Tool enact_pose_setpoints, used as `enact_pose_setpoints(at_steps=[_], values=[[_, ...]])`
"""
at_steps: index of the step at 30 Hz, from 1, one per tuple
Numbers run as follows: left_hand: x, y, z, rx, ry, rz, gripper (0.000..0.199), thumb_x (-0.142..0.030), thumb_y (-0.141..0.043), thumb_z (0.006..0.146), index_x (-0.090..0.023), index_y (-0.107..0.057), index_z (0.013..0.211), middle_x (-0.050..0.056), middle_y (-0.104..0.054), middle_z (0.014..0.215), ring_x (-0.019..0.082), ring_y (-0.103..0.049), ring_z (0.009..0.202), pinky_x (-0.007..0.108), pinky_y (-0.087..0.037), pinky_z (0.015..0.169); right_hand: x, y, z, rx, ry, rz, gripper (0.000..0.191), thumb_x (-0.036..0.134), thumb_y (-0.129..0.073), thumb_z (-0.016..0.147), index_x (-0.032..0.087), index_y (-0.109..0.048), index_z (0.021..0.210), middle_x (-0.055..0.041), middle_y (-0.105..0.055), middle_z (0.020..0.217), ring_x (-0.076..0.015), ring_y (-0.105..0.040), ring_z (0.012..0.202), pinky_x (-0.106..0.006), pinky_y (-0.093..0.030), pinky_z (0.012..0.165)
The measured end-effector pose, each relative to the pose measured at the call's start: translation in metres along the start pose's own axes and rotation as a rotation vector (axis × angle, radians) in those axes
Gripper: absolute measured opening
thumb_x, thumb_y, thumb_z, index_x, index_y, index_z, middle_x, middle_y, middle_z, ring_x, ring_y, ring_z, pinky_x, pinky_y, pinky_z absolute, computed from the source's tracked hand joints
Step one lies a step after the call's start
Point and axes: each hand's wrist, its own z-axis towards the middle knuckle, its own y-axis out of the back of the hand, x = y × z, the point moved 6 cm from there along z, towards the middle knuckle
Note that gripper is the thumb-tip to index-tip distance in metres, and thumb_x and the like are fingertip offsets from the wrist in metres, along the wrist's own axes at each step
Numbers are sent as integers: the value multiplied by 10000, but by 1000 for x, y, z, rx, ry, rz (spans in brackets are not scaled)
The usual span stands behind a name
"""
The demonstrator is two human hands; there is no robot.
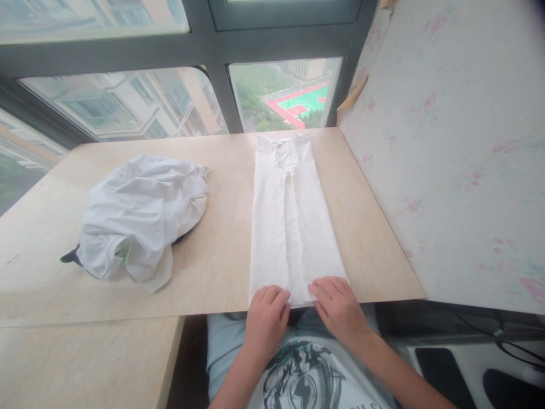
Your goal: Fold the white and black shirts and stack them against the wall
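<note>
A white shirt point(272, 227) lies folded into a long, narrow panel on the wooden tabletop. Its collar end points at the window, and a front opening runs down its middle. At the near end, my left hand point(268, 312) grips the left part of the hem, fingers on top and thumb towards the middle. My right hand point(338, 307) holds the hem's right corner the same way, its fingers bent over the cloth. The undersides of both grips are hidden. Further left sits a crumpled heap of white clothing point(140, 210), with dark cloth showing beneath it.
The light wooden tabletop point(225, 227) ends just in front of my lap. Dark window frames point(225, 96) border its far side. A wall panel with floral paper point(460, 159) rises along the right. Black cables point(498, 335) hang below at the right.
</note>
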Motion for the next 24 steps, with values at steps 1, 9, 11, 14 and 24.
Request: enact_pose_setpoints(at_steps=[1,9,11,14,24], values=[[-2,2,1,-19,-5,-2,188,-85,-523,877,-212,-624,972,43,-623,891,207,-548,830,349,-440,745,4,-2,2,-13,-8,3,247,111,-504,922,177,-663,1098,-96,-674,1041,-230,-579,974,-404,-458,885],[-13,-3,-1,-40,-54,7,183,-108,-508,907,-204,-640,990,53,-633,906,210,-537,847,361,-442,749,19,0,0,-145,61,89,275,80,-545,911,202,-678,1120,-84,-696,964,-200,-613,917,-352,-495,823],[-12,-6,-3,4,-49,17,183,-110,-512,901,-202,-643,988,58,-633,915,218,-535,859,369,-443,755,16,-3,-3,-134,77,103,270,79,-539,912,200,-681,1106,-83,-694,978,-204,-611,935,-359,-500,826],[-10,-4,-7,5,-68,10,186,-108,-506,912,-203,-641,999,56,-633,911,214,-536,859,367,-442,768,13,-9,-6,-88,93,128,256,81,-512,921,195,-683,1074,-80,-689,994,-207,-601,949,-369,-501,832],[-4,-1,-11,19,-78,-9,174,-116,-507,910,-205,-638,983,59,-640,917,211,-554,858,356,-455,756,0,-4,23,8,-100,332,157,207,-530,938,206,-675,1000,-67,-695,960,-180,-631,906,-323,-523,816]])
